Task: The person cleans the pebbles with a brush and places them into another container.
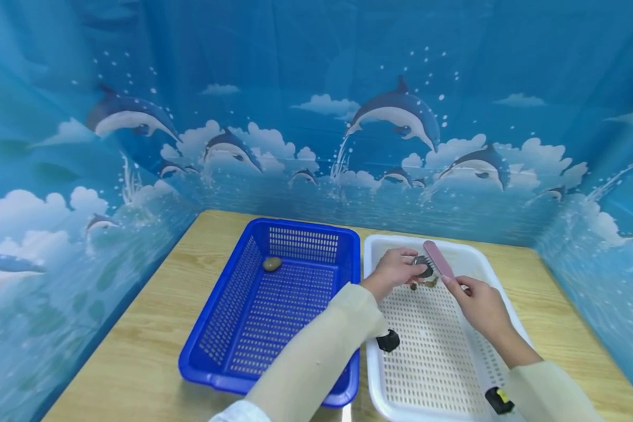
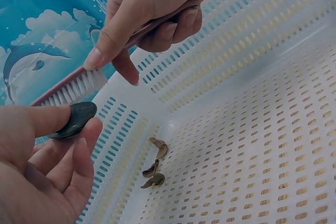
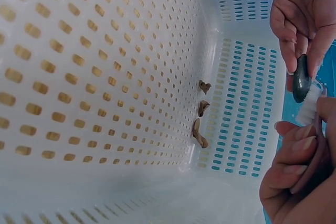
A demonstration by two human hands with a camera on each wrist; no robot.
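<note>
My left hand (image 1: 399, 269) pinches a smooth dark pebble (image 2: 79, 119) between thumb and fingers, over the far end of the white basket (image 1: 427, 375). My right hand (image 1: 480, 305) grips a pink brush (image 1: 439, 259) by its handle. In the left wrist view, its white bristles (image 2: 73, 90) point down right at the pebble. The right wrist view shows the bristles against the pebble's edge too. On the basket floor below the hands lie several small brown curled pieces (image 2: 159, 148), close to the far wall.
To the left stands a blue basket (image 1: 269, 384) with a brown stone (image 1: 272, 264) at its far left corner. Both slotted baskets sit on a wooden table (image 1: 137, 328). A dolphin-print sheet (image 1: 316, 117) surrounds the back and sides. Black blocks (image 1: 388, 340) show by both sleeves.
</note>
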